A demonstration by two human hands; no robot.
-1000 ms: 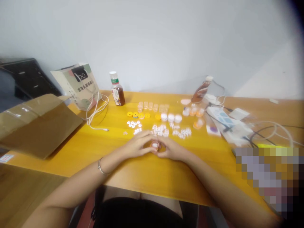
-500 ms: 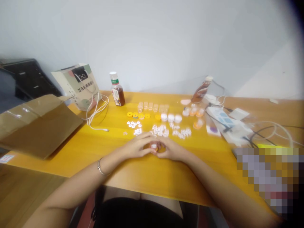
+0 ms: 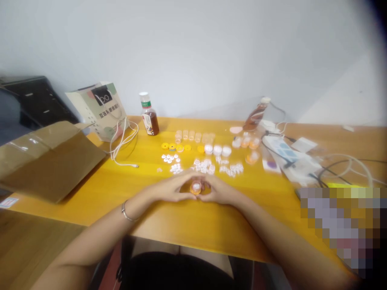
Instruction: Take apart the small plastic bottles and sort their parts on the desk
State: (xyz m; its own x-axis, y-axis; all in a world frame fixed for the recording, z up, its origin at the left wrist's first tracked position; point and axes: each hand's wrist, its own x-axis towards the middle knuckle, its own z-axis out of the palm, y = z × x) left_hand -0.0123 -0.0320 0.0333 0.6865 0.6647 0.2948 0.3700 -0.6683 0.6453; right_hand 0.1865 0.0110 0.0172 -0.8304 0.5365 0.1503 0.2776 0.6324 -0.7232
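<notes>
Both my hands meet at the middle of the yellow table (image 3: 127, 189). My left hand (image 3: 172, 187) and my right hand (image 3: 219, 189) pinch a small orange round part with a white top (image 3: 196, 187) between their fingertips, just above the tabletop. Beyond them lie several small white pieces (image 3: 208, 166), a row of yellow rings (image 3: 177, 147), white caps (image 3: 217, 150) and small clear cups (image 3: 190, 135). A thin bracelet (image 3: 126, 211) sits on my left wrist.
A brown cardboard box (image 3: 48, 161) lies at the left, a paper bag (image 3: 102, 108) and white cable (image 3: 122, 145) behind it. Two tea bottles (image 3: 149, 114) (image 3: 255, 114) stand at the back. A power strip and cables (image 3: 290, 157) clutter the right.
My fingertips have shifted slightly around the small orange part, which now shows more between them. Everything on the table stays where it was.
</notes>
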